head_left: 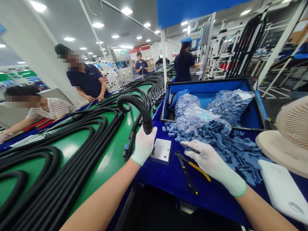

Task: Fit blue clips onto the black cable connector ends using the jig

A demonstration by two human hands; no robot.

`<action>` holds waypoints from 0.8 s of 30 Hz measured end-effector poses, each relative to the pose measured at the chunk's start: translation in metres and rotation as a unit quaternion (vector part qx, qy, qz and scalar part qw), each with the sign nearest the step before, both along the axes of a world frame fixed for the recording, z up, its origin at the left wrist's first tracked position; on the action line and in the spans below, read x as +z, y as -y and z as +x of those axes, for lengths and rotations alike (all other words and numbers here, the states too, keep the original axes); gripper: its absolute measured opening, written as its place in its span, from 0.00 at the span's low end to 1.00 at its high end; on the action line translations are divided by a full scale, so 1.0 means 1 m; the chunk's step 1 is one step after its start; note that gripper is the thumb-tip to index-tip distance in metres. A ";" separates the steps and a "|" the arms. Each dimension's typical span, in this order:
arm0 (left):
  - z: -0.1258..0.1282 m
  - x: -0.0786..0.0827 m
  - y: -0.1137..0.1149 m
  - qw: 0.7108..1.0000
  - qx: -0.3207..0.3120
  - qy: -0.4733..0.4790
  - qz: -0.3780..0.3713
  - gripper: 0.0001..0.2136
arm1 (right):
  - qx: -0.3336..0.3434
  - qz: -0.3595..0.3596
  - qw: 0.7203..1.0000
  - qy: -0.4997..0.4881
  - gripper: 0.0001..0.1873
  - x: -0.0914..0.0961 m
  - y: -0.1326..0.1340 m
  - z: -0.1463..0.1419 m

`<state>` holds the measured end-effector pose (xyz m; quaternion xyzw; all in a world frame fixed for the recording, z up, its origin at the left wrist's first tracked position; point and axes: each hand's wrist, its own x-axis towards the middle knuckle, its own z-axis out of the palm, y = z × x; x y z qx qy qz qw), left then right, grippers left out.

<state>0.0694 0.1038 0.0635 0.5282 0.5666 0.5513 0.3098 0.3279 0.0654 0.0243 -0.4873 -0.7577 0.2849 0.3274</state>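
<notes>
White-gloved left hand (143,146) closed firmly around the end of a black corrugated hose (138,107) just beside a steel plate (161,150) on a navy worktop (168,186), the hose arching up and back from the fist. Right of the plate, the right hand (208,158) hung half-curled above a heap of blue moulded pieces (223,147), its fingers (190,146) around something small and dark, too small to identify. Yellow-and-black pliers (190,170) lay just right of the plate. Beyond it stood a blue-lined case (211,83) holding clear bags (187,112) of blue pieces. Left of the plate, coiled hoses (72,189) covered a green worktop (115,163), with a co-worker in a navy shirt (88,81) across it.
</notes>
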 end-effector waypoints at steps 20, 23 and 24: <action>-0.012 0.003 -0.013 0.997 -0.073 0.018 0.018 0.14 | 0.182 -0.082 0.980 0.020 0.16 0.017 -0.077 -0.120; -0.013 0.011 -0.006 0.997 -0.059 0.033 0.034 0.13 | 0.188 -0.091 0.978 0.010 0.14 0.013 -0.077 -0.120; -0.016 0.015 -0.002 0.997 -0.046 0.042 0.042 0.14 | 0.191 -0.091 0.977 0.009 0.14 0.012 -0.077 -0.120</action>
